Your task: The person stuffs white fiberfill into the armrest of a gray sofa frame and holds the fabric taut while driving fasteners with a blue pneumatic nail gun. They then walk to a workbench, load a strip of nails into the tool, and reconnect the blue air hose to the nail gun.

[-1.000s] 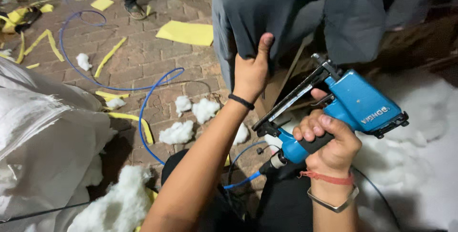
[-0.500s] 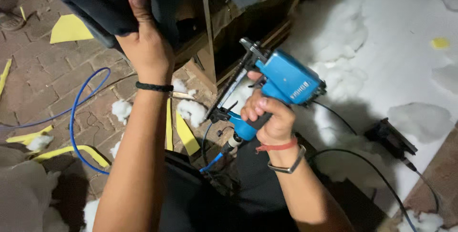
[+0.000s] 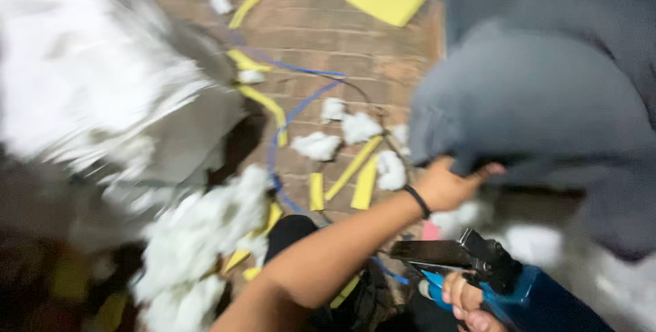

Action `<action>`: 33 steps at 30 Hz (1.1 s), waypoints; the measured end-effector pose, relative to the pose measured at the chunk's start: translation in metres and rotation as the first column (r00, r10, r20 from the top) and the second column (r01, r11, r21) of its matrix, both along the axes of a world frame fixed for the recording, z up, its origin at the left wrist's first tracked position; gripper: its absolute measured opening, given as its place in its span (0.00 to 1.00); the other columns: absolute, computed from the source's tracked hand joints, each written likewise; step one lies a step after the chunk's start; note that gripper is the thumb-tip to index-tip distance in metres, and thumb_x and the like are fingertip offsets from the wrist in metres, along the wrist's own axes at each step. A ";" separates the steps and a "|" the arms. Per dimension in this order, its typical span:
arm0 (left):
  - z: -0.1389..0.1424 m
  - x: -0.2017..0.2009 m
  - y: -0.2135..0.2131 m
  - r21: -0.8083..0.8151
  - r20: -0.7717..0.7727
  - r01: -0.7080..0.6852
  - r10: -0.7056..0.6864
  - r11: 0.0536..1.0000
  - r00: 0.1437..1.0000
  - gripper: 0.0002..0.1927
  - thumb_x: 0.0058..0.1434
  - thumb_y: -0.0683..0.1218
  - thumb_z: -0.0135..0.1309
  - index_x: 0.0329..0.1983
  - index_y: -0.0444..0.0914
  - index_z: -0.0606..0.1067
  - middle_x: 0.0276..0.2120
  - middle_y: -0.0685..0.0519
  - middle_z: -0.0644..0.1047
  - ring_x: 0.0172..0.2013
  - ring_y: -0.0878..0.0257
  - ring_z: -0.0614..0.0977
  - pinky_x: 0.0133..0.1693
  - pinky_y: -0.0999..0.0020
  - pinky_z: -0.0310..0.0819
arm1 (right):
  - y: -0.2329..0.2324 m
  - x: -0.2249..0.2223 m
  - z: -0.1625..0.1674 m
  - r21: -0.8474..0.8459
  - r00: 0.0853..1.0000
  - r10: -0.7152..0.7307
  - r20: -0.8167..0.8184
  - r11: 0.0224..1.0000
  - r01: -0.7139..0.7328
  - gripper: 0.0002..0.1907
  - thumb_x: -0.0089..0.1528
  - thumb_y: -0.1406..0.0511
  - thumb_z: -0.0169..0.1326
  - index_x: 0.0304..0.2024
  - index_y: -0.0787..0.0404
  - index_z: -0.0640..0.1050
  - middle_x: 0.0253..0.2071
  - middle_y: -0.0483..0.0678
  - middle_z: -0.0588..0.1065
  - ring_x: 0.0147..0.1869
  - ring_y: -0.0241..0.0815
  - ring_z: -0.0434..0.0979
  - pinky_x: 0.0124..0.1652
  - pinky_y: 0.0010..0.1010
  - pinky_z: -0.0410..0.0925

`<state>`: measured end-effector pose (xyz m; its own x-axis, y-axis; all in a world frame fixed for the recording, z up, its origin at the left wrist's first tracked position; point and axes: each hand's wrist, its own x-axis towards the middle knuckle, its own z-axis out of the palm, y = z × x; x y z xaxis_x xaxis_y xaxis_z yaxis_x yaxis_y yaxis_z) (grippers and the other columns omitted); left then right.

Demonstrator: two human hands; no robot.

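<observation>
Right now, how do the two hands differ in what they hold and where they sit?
The left hand reaches up and pinches the edge of the grey fabric; the right hand sits low at the frame's bottom, wrapped around the handle of the blue staple gun. The left hand shows almost whole, with a black wristband; the right hand is mostly cut off. Both have a closed grip.

brick floor (image 3: 342,24) | yellow strips (image 3: 355,168) | white stuffing tufts (image 3: 318,145) | blue hose (image 3: 301,100) | clear bag, perhaps (image 3: 89,79)

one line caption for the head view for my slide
Left hand grips grey fabric while right hand holds a blue staple gun above a brick floor.
</observation>
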<state>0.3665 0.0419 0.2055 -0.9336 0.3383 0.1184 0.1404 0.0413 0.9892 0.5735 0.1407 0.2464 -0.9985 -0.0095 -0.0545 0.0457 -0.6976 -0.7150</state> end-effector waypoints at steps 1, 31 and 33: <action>-0.001 0.000 0.001 0.030 -0.045 0.041 -0.040 0.999 0.998 0.22 0.75 0.63 0.49 0.50 0.43 0.80 0.45 0.51 0.84 0.51 0.57 0.86 0.55 0.62 0.78 | -0.006 -0.004 0.017 0.051 0.999 0.036 0.031 0.998 -0.038 0.23 0.60 0.65 0.53 0.56 0.69 0.69 0.27 0.47 0.66 0.34 0.44 0.68 0.44 0.42 0.65; 0.434 0.180 -0.464 0.050 0.347 -0.814 0.754 0.579 0.558 0.12 0.66 0.43 0.56 0.50 0.35 0.79 0.41 0.54 0.84 0.43 0.68 0.85 0.46 0.71 0.79 | -0.310 -0.209 0.447 -0.214 0.813 0.579 0.053 0.802 -0.557 0.27 0.61 0.65 0.55 0.63 0.64 0.69 0.27 0.43 0.65 0.33 0.40 0.67 0.42 0.39 0.64; 0.460 0.135 -0.481 -0.010 0.226 -0.723 0.706 0.691 0.671 0.12 0.68 0.45 0.56 0.51 0.35 0.80 0.41 0.53 0.85 0.42 0.68 0.83 0.45 0.70 0.78 | -0.325 -0.228 0.451 -0.202 0.823 0.561 0.092 0.820 -0.536 0.32 0.61 0.64 0.55 0.68 0.65 0.70 0.26 0.43 0.65 0.32 0.39 0.67 0.42 0.39 0.64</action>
